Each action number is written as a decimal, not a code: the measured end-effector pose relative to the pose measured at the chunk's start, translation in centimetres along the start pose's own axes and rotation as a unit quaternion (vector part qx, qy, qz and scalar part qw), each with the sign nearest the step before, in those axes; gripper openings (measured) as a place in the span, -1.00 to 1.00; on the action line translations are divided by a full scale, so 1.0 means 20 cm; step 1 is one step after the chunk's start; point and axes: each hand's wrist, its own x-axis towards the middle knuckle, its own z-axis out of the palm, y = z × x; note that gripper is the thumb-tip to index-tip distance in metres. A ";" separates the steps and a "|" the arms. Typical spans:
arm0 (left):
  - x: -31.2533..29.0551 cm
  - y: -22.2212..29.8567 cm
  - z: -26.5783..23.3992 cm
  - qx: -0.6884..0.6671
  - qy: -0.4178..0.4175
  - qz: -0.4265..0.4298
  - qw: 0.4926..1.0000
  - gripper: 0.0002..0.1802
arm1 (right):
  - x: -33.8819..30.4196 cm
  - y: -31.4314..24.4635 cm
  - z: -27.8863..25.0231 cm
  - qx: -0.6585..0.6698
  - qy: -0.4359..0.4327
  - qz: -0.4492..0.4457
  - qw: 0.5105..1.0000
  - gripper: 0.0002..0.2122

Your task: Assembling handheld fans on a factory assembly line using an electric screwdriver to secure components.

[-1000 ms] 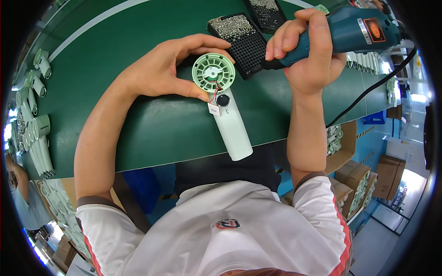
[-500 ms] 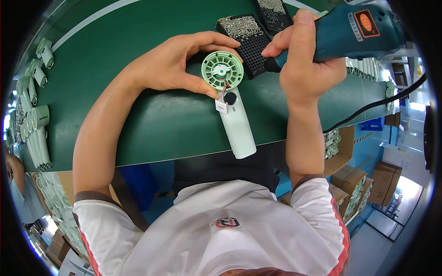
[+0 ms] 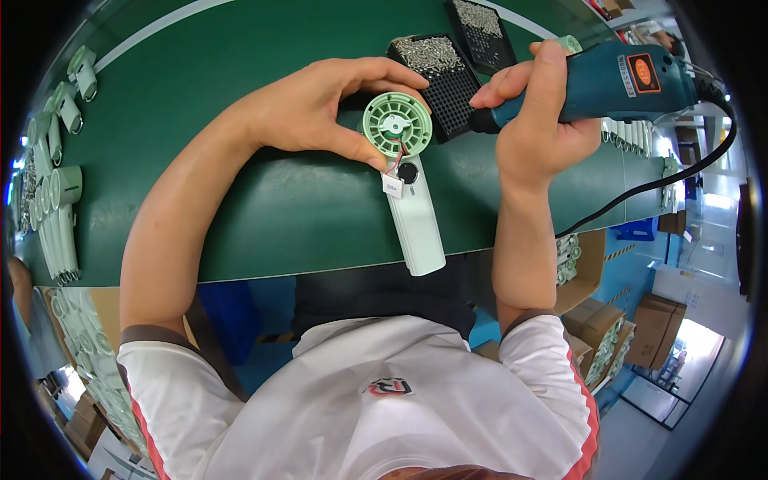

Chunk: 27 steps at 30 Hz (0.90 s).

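My left hand curls around the round, pale green head of a handheld fan, thumb on the near side and fingers on the far side. The head's slotted back faces up, and the white handle points toward me on the table's front edge. Red and dark wires run from the head to a small white tag or connector lying over the handle. In my right hand is a teal electric screwdriver, held sideways. Its dark nose is beside the black screw tray; the bit cannot be made out.
Another black screw tray stands behind the first. White-green fan bodies line the table's left side, with more fan parts at the right. The screwdriver's black cable loops down on the right. Cartons stand below the table.
The whole view has shifted a little, so fan and trays appear slightly further right and lower. The screwdriver's rear has dipped slightly. Both hands keep their grips.
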 end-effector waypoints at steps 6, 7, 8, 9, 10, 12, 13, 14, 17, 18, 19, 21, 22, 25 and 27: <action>0.00 -0.01 0.02 -0.012 0.012 0.008 1.000 -0.06 | 0.02 -0.04 0.00 0.050 0.023 0.069 0.996 -0.74; 0.00 -0.01 0.02 -0.011 0.013 0.008 1.000 -0.06 | 0.02 -0.03 -0.01 0.065 0.021 0.076 0.995 -0.73; 0.00 -0.01 0.02 -0.010 0.014 0.009 1.000 -0.06 | 0.03 -0.03 -0.01 0.066 0.020 0.075 0.995 -0.73; 0.00 -0.01 0.01 -0.010 0.014 0.010 1.000 -0.06 | 0.03 -0.03 -0.01 0.070 0.021 0.077 0.994 -0.72; 0.00 -0.01 0.01 -0.008 0.014 0.010 1.000 -0.06 | 0.04 -0.03 -0.01 0.073 0.022 0.078 0.994 -0.71; 0.00 -0.01 0.01 -0.007 0.013 0.022 1.000 -0.06 | 0.05 -0.04 -0.02 0.072 0.028 0.078 0.994 -0.70; 0.00 -0.01 0.01 -0.006 0.014 0.022 1.000 -0.06 | 0.06 -0.04 -0.02 0.069 0.034 0.079 0.994 -0.70; 0.00 -0.02 0.01 -0.005 0.011 0.021 1.000 -0.06 | 0.06 -0.05 -0.02 0.070 0.033 0.078 0.994 -0.70; 0.00 -0.02 0.01 -0.004 0.009 0.020 1.000 -0.06 | 0.08 -0.10 -0.01 0.077 0.059 0.100 0.990 -0.68; 0.00 -0.02 0.00 -0.003 0.009 0.020 1.000 -0.06 | 0.09 -0.12 0.00 0.084 0.063 0.101 0.989 -0.67; 0.00 -0.02 0.00 -0.003 0.010 0.020 1.000 -0.06 | 0.10 -0.15 0.01 0.092 0.067 0.103 0.988 -0.66; 0.00 -0.02 0.00 0.001 0.012 0.018 1.000 -0.06 | 0.13 -0.20 0.02 0.095 0.069 0.099 0.988 -0.66; 0.00 -0.02 0.00 0.001 0.012 0.018 1.000 -0.06 | 0.14 -0.22 0.03 0.095 0.072 0.094 0.988 -0.65; 0.00 -0.02 0.00 0.011 0.015 0.018 1.000 -0.07 | 0.14 -0.27 0.05 0.116 0.044 0.095 0.988 -0.64; 0.00 -0.02 0.00 0.006 0.012 0.018 1.000 -0.07 | 0.13 -0.29 0.08 0.123 0.035 0.100 0.987 -0.64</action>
